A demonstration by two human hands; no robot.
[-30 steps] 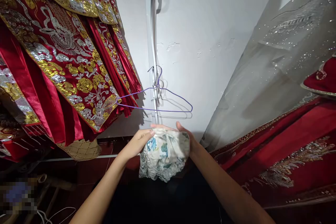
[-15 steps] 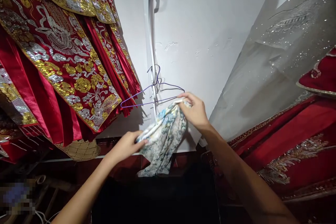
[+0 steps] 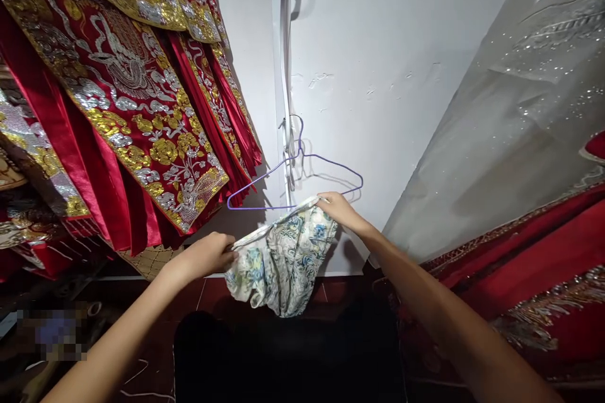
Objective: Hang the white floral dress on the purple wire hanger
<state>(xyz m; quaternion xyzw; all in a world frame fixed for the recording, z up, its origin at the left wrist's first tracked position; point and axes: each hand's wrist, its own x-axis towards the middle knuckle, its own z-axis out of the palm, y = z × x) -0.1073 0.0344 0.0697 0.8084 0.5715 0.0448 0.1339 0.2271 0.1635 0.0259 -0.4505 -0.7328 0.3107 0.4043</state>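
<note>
A cream cloth with a blue floral print (image 3: 281,258) hangs stretched between both my hands. My left hand (image 3: 208,255) pinches its lower left edge. My right hand (image 3: 338,209) grips its upper right edge, just below the bottom bar of a purple wire hanger (image 3: 302,182). The hanger hangs by its hook from a fixture on the white wall (image 3: 378,63). The cloth's top edge lies close under the hanger bar; I cannot tell whether they touch.
Red robes with gold and silver embroidery (image 3: 118,94) hang at the left. A grey sequined drape (image 3: 510,119) and more red embroidered fabric (image 3: 529,264) fill the right. A white strip (image 3: 283,44) runs down the wall. A dark shape (image 3: 283,359) lies below.
The cloth was bunched between both hands under the hanger. My right hand has lifted its edge up to the hanger bar, my left has pulled the other end left, and the cloth is spread out.
</note>
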